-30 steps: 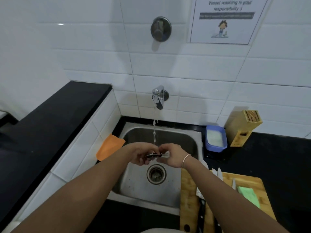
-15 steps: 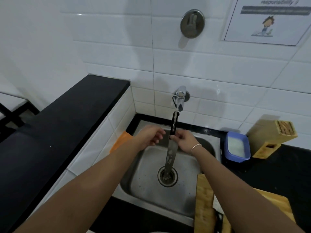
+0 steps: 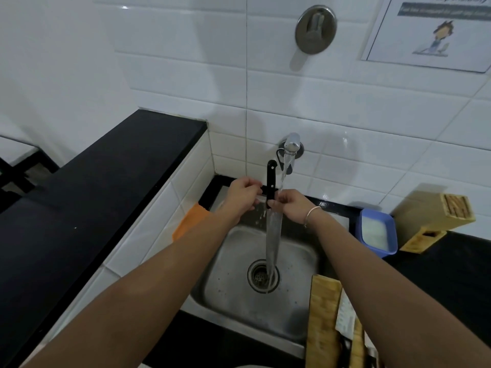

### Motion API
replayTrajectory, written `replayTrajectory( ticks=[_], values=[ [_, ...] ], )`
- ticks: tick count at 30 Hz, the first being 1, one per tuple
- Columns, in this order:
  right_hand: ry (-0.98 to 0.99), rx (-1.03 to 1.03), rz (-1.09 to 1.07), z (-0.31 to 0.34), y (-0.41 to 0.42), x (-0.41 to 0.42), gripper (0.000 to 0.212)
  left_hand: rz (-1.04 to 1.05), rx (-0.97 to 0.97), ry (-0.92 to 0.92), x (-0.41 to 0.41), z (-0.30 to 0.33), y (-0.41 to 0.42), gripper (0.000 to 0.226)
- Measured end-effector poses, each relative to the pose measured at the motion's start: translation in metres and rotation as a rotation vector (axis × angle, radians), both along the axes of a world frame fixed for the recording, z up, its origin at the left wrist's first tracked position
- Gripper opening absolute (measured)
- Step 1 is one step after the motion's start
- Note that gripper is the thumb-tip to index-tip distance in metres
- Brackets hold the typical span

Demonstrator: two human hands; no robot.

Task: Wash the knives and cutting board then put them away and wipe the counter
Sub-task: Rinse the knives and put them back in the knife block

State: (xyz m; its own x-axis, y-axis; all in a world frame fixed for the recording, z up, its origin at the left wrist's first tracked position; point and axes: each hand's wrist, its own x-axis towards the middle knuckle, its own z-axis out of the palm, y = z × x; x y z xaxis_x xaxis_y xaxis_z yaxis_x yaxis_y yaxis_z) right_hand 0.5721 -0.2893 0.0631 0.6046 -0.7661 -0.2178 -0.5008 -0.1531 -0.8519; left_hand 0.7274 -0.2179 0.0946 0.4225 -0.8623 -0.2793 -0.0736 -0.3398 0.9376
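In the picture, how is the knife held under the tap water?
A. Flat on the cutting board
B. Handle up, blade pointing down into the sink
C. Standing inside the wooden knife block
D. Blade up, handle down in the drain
B: the knife has its black handle up near the tap, both hands grip it where the handle meets the blade, and the blade hangs toward the drain of the sink.

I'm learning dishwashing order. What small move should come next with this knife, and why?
Probably slide the knife slightly right, under the water stream. Both the left hand and right hand grip it near the handle's base, blade hanging toward the drain, and the water seems to fall just beside the handle.
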Motion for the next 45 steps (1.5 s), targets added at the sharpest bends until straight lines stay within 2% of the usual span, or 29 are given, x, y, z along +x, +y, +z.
replayTrajectory(
  ticks=[3, 10, 14, 17, 20, 23, 25, 29, 31, 35, 41, 45],
  values=[
    [-0.014, 0.019, -0.002, -0.012, 0.006, -0.005, 0.034, -0.052, 0.008, -0.012, -0.004, -0.004, 0.003, 0.017],
    [-0.01, 0.113, -0.055, -0.037, 0.044, -0.023, 0.016, -0.242, 0.064, -0.018, -0.016, -0.012, 0.014, 0.033],
    [-0.003, 0.111, -0.098, -0.047, 0.055, -0.03, 0.016, -0.374, 0.04, 0.022, -0.016, -0.018, 0.025, 0.045],
    [-0.001, 0.098, -0.179, -0.045, 0.057, -0.032, 0.018, -0.414, -0.02, -0.004, -0.017, -0.021, 0.026, 0.038],
    [-0.037, -0.004, -0.312, -0.039, 0.059, -0.024, 0.032, -0.411, -0.135, -0.059, -0.02, -0.023, 0.023, 0.014],
    [-0.087, -0.073, -0.408, -0.03, 0.055, -0.013, 0.028, -0.35, -0.254, -0.09, -0.029, -0.012, 0.018, 0.009],
    [-0.139, -0.077, -0.439, -0.023, 0.052, -0.01, 0.033, -0.287, -0.304, -0.066, -0.034, -0.007, 0.013, 0.008],
    [-0.235, 0.0, -0.413, -0.012, 0.048, -0.012, 0.034, -0.202, -0.306, 0.092, -0.035, 0.004, 0.003, 0.014],
    [-0.272, 0.029, -0.372, -0.009, 0.045, -0.016, 0.032, -0.21, -0.302, 0.192, -0.033, 0.011, 0.001, 0.012],
    [-0.296, 0.077, -0.271, -0.009, 0.042, -0.028, 0.02, -0.244, -0.291, 0.265, -0.028, 0.016, -0.005, 0.013],
    [-0.117, 0.069, -0.173, -0.018, 0.046, -0.028, 0.005, -0.236, -0.294, 0.346, -0.029, 0.017, -0.012, 0.018],
    [-0.064, 0.038, -0.188, -0.019, 0.05, -0.024, 0.018, -0.295, -0.29, 0.359, -0.03, 0.017, -0.014, 0.022]
  ],
)
